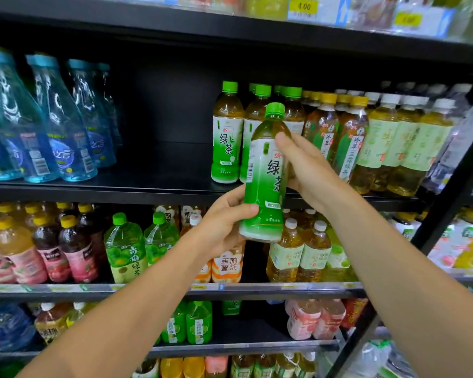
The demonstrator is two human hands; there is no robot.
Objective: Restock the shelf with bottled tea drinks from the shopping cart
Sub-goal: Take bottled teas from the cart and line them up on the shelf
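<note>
Placing step: left hand (224,222) grips the bottle (265,181) low, right hand (306,170) wraps its upper body, just in front of the green-tea row (227,132). Next, likely: slot it upright left of that row.

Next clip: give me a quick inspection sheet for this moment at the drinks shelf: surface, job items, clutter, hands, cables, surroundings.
Surface: black shelf with an open gap between the blue bottles and the shelved green tea bottles.
Job's things: held green tea bottle, upright, slightly tilted, in front of the shelved row.
Clutter: nothing seen.
Hands: left hand grips the bottle's base; right hand holds its upper body.
Cables: nothing seen.
Surroundings: yellow-capped tea bottles and white-capped bottles to the right; lower shelves full of mixed drinks; yellow price tag above. Cart not in view.
</note>
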